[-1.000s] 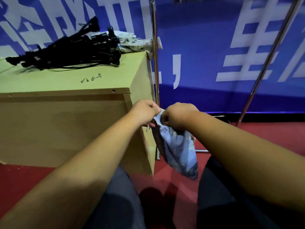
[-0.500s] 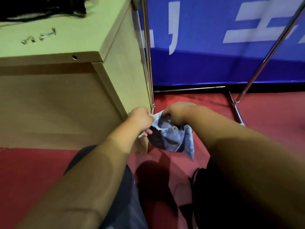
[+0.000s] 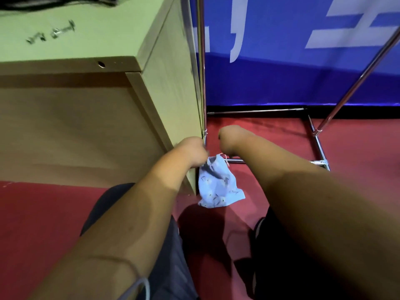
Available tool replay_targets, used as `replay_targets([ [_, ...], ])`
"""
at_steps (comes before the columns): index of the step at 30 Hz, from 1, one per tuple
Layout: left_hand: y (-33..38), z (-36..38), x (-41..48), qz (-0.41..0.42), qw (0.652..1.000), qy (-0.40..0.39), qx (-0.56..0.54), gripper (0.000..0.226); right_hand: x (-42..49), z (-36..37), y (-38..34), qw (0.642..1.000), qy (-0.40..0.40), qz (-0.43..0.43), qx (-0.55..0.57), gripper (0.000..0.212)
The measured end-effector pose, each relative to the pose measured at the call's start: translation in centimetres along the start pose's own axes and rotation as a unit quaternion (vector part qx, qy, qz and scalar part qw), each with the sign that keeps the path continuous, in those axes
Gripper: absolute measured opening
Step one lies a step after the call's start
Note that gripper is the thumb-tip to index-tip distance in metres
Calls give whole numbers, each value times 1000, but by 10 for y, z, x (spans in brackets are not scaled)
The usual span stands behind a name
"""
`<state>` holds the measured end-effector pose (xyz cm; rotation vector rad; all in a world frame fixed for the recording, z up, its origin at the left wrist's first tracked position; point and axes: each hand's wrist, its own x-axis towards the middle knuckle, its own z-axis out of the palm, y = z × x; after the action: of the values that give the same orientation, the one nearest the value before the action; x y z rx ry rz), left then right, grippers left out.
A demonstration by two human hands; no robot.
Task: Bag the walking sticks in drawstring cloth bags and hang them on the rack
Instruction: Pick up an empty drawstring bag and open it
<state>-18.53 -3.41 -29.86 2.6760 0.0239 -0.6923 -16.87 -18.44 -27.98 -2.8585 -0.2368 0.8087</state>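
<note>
A light blue patterned drawstring cloth bag (image 3: 218,187) hangs low over the red floor, just off the wooden table's near corner. My left hand (image 3: 192,151) grips its gathered mouth on the left side. My right hand (image 3: 229,139) is curled into a fist a little to the right and above, pinching the thin pink drawstring (image 3: 225,158) that runs from the bag's mouth. The fingers of both hands are hidden behind their backs. The black walking sticks (image 3: 56,1) show only as a dark edge at the top left on the table.
The wooden table (image 3: 86,118) fills the left half; a few small metal bits (image 3: 50,33) lie on its top. The chrome rack's upright (image 3: 201,68), slanted pole (image 3: 355,81) and floor bars (image 3: 320,148) stand to the right before a blue banner (image 3: 292,68).
The view has tilted further down. My hands have drawn apart, the right one leaving the bag's mouth with the drawstring, and the bag hangs lower, from my left hand.
</note>
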Motion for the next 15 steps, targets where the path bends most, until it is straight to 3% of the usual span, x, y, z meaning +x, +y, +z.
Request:
replay_targets([
  [2, -4, -8, -13, 16, 999, -3, -46, 26, -4, -5, -4, 996, 36, 22, 75, 13],
  [6, -8, -40, -45, 36, 994, 11, -104, 22, -31, -32, -22, 954, 101, 30, 281, 16],
  [15, 15, -172, -153, 119, 971, 35, -203, 25, -113, -141, -84, 885, 194, -88, 413, 25],
])
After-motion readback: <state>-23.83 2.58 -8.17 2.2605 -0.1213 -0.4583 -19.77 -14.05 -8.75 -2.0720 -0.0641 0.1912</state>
